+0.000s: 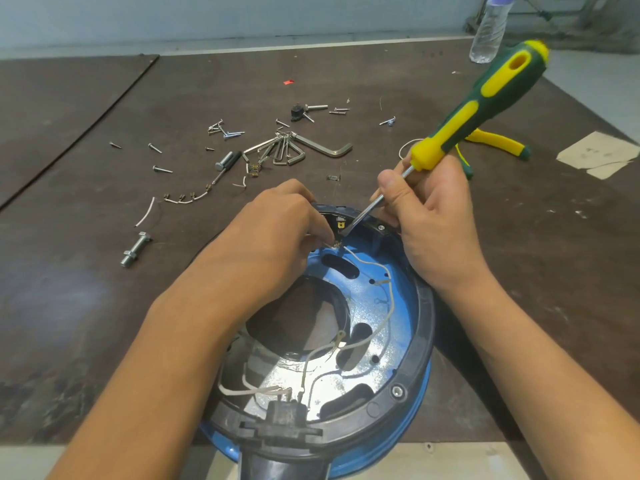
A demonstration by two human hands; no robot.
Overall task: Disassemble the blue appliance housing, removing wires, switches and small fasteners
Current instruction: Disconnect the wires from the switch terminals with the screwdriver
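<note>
The round blue appliance housing (398, 306) with a black rim lies open side up on the brown table, close to me. White wires (389, 299) run across its shiny inside to a black switch block (285, 412) at the near edge. My left hand (277, 233) pinches a wire end with a small metal terminal (335, 243) at the far rim. My right hand (433, 216) grips a green and yellow screwdriver (485, 102) by its shaft and handle base. The blade tip sits in the black rim part beside the terminal.
Loose screws (225, 129), a set of hex keys (294, 148), a small screwdriver (227, 161), cut wire pieces (183, 199) and a large bolt (135, 249) lie scattered beyond the housing. Yellow-handled pliers (498, 143) lie behind the screwdriver. A plastic bottle (488, 29) stands at the far right.
</note>
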